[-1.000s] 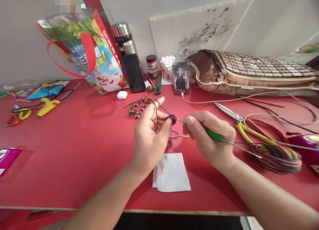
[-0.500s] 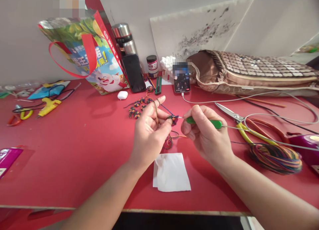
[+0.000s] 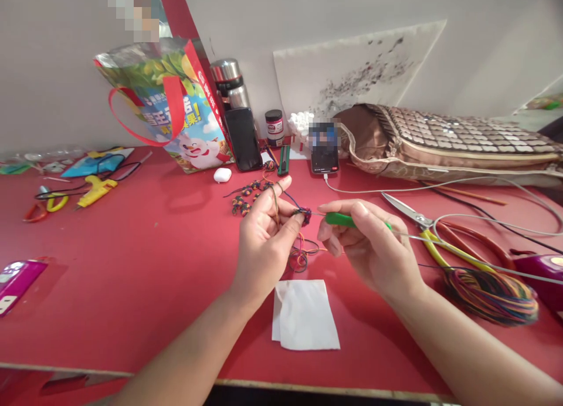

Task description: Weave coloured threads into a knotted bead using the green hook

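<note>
My left hand (image 3: 264, 242) is closed, pinching a small multicoloured crocheted piece (image 3: 304, 215) between thumb and fingers, with thread looped over the index finger. My right hand (image 3: 373, 247) grips a green-handled crochet hook (image 3: 347, 220) whose metal tip pokes into that piece. Loose coloured thread (image 3: 301, 256) hangs from the piece onto the red table (image 3: 145, 277). A coil of multicoloured thread (image 3: 492, 291) lies to the right of my right wrist. Several finished little crocheted pieces (image 3: 246, 198) lie just beyond my left hand.
A white paper square (image 3: 305, 313) lies near the front edge. Yellow-handled scissors (image 3: 422, 227), cables and a purple object (image 3: 543, 271) are at right. At the back stand a printed bag (image 3: 176, 121), a flask, two phones, a jar and a beaded bag. Glue gun (image 3: 94, 192) at left.
My right hand has turned the hook's handle up and level, fingers now on top. The view has shifted slightly; my left hand keeps its pinch on the piece.
</note>
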### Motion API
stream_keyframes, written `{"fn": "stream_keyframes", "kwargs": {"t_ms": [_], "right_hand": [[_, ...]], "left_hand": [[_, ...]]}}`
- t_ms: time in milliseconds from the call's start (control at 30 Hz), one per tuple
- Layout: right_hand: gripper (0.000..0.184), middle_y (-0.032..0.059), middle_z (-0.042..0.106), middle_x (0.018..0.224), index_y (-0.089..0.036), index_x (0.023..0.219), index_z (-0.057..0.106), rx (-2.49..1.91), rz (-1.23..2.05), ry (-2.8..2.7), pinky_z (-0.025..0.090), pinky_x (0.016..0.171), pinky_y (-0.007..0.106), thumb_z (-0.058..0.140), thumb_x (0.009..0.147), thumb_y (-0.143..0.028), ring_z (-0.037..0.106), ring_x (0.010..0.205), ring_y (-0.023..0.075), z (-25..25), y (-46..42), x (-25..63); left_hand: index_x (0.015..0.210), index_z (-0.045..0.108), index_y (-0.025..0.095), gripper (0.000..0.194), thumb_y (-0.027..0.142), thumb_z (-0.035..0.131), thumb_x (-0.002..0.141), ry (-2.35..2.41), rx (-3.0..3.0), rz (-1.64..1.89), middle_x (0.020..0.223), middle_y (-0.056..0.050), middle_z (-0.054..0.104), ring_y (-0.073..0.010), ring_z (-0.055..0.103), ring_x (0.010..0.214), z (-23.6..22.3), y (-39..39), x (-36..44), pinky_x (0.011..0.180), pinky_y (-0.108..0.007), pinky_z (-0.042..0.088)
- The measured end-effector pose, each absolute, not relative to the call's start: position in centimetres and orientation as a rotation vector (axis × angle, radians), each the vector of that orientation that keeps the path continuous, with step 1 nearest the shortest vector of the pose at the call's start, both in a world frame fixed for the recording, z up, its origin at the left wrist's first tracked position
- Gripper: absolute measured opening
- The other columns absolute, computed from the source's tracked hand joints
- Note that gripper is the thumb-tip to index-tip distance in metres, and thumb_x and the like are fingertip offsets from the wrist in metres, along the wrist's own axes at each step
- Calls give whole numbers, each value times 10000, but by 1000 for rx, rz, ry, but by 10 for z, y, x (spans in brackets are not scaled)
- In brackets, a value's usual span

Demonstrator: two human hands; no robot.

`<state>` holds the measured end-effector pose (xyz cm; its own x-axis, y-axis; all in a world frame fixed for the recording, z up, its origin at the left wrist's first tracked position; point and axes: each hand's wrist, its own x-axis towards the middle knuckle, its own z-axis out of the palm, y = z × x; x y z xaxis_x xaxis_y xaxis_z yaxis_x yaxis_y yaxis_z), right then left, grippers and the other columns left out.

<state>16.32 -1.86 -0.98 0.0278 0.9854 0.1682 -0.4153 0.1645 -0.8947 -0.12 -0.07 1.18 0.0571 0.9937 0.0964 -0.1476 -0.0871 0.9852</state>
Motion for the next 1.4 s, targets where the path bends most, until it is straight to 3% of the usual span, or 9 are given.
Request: {"fn": "stream_keyframes", "kwargs": {"t_ms": [200,267,433,633,967,1400], "right_hand": [[254,15,735,704,-237,1131,888,-841,968,-1299,556,550,280,693,1101,-397,644,567,139,-17,-22,167],[236,18,761,760,-247,1238,862,-838,747,-1489,590,585,278,666,1116,-294,673,595,139,-18,-24,167],[393,87,792,925,-171,1493,706,-754,85,-1870,632,650,297,604,1115,-137,738,727,184,-23,-25,165],[493,114,761,883,-45,1588,566,-802,-316,-1964,606,664,356,582,1097,-91,689,731,233,-27,-27,156],[308,108,761,863,-70,1415,629,-867,-297,-1920,595,671,336,570,1114,-100,706,726,221,-22,-34,151],[218,80,749,860,-70,1215,783,-859,134,-1873,575,668,244,614,1078,-60,709,692,138,-11,-29,168]], "left_hand": [[1401,712,219,512,196,837,905,951,1080,1310,868,32,670,-116,696,825,11,1,-3,811,-245,594],[1400,710,197,556,171,850,862,924,968,1288,838,47,650,-94,671,776,15,1,-3,760,-213,568],[1444,638,111,710,98,815,757,878,708,1189,750,74,617,-74,591,639,26,-2,-1,596,-190,463],[1580,584,155,723,128,753,877,880,911,1306,784,57,601,-88,548,679,21,-7,4,640,-215,472],[1624,594,312,656,84,586,1009,873,1591,1421,810,34,513,-117,458,631,-1,-1,0,570,-258,435],[1647,579,270,670,66,577,1009,884,1876,1339,805,38,535,-114,472,660,-9,19,-17,608,-234,455]]}}
